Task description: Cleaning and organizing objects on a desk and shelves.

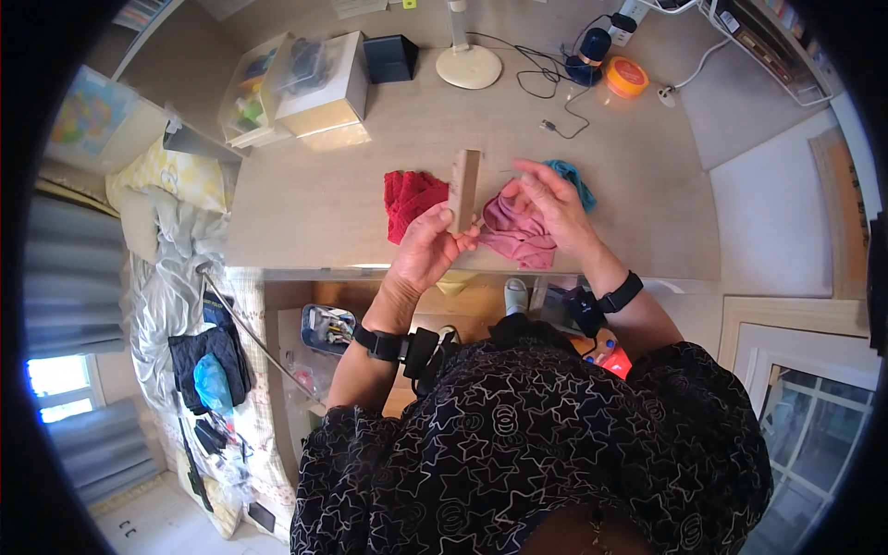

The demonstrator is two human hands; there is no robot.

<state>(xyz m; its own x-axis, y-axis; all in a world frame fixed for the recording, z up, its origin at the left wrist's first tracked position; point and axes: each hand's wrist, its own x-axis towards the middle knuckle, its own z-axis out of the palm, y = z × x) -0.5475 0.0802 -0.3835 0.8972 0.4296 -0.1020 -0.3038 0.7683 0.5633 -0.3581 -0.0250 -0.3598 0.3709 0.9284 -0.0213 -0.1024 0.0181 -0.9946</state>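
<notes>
My left hand [431, 244] grips the lower end of a narrow brown box [466, 186], which stands up from my fingers above the desk. To its left lies a folded red textured cloth [411, 201], partly hidden by the hand. My right hand [551, 208] hovers over a crumpled pink cloth [519, 239], its fingers apart and pointing towards the box. I see nothing held in it. Beyond this hand lies a teal cloth [577, 182], partly covered from view by the fingers.
The wooden desk [312, 201] carries a white lamp base [469, 67], a black cable [586, 125], an orange round container [626, 76], a dark blue device [591, 52], a white box [322, 104] and a plastic bin [253, 97]. The desk's front edge runs under my forearms.
</notes>
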